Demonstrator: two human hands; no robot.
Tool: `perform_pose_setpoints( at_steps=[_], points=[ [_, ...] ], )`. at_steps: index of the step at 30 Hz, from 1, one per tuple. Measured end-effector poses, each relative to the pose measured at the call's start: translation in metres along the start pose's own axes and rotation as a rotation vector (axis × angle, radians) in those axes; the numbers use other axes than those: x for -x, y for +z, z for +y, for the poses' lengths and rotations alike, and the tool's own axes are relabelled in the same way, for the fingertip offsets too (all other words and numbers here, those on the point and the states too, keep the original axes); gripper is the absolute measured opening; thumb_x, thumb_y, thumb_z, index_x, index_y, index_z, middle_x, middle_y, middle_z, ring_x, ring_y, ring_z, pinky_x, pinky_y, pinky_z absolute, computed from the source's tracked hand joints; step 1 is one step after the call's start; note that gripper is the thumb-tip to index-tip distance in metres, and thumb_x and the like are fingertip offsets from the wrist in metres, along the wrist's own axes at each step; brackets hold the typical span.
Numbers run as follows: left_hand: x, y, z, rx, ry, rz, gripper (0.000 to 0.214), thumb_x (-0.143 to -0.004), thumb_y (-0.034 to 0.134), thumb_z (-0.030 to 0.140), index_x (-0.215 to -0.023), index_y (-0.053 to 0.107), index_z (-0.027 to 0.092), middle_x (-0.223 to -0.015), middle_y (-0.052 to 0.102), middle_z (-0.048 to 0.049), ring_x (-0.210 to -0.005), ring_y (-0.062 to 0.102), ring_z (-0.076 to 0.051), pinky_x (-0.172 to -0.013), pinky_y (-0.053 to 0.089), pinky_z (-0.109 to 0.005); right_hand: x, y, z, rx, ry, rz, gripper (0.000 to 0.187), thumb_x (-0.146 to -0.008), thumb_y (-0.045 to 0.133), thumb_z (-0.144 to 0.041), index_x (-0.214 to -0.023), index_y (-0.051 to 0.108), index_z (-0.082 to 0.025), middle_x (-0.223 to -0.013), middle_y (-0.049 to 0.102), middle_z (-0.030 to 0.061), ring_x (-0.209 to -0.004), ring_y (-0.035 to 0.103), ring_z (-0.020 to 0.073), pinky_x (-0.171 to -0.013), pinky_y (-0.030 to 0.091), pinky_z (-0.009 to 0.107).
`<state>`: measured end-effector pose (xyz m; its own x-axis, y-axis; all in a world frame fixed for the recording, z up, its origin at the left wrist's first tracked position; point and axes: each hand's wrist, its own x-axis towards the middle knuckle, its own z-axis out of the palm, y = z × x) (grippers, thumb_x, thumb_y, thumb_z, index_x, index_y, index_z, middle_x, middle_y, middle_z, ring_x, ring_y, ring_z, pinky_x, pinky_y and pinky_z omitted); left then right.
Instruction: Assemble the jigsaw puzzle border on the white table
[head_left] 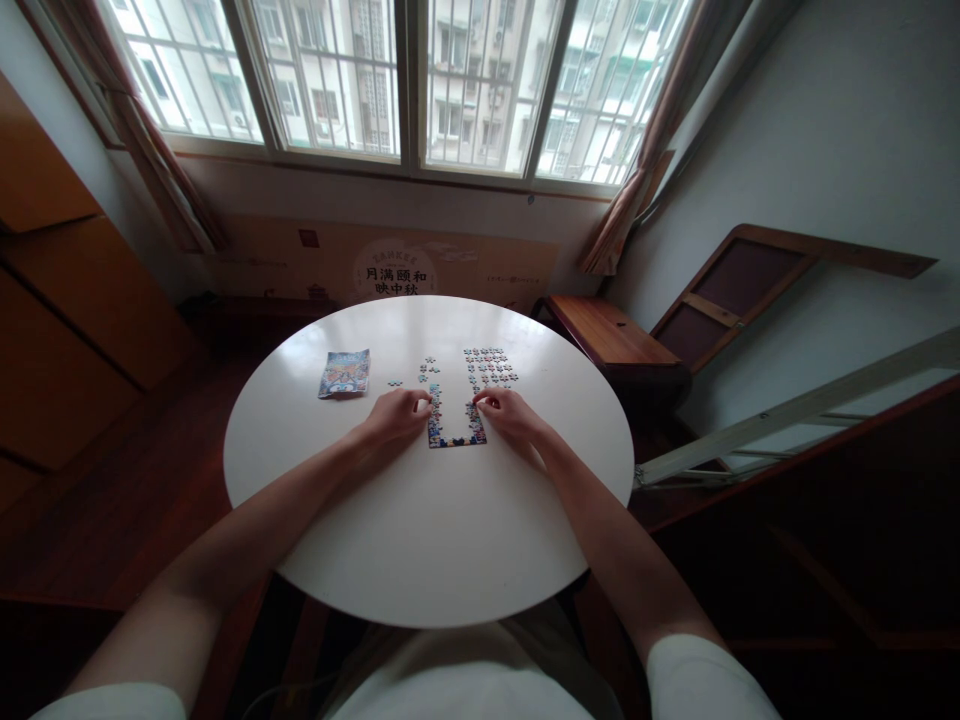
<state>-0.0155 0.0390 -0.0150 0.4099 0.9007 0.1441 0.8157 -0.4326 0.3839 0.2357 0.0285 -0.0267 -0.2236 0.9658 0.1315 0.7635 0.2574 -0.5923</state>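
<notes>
A partly joined jigsaw puzzle (457, 441) lies flat on the white round table, shaped like a U with its open side facing away from me. My left hand (403, 411) is closed, thumb and fingertips pinched at the upper left strip of the puzzle. On the opposite side my right hand (508, 411) is also closed, its fingertips pinching a small puzzle piece at the top of the right strip. Loose puzzle pieces (487, 366) lie in rows beyond my right hand. A few more pieces (428, 368) are scattered beyond my left hand.
A colourful printed packet (345, 374) rests on the left part of the round table (420, 540). Behind the table's right side stands a wooden bench (611, 330). Barred windows (337, 80) with tied curtains are beyond, and a metal ladder-like frame (795, 420) leans at the right.
</notes>
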Motion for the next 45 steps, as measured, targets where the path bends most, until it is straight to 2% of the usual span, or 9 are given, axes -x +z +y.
perform_pose_setpoints(
  at_steps=[45],
  points=[
    [-0.0008, 0.0008, -0.0029, -0.014, 0.031, -0.012, 0.040, -0.083, 0.049, 0.042, -0.111, 0.070, 0.024, -0.068, 0.066, -0.0017, -0.061, 0.057, -0.016, -0.059, 0.034, -0.024, 0.0005, 0.0004, 0.0013, -0.007, -0.007, 0.006, 0.025, -0.083, 0.053, -0.029, -0.097, 0.071, -0.019, -0.072, 0.061, 0.0003, -0.062, 0.048, 0.0104, -0.063, 0.035, 0.023]
  ],
)
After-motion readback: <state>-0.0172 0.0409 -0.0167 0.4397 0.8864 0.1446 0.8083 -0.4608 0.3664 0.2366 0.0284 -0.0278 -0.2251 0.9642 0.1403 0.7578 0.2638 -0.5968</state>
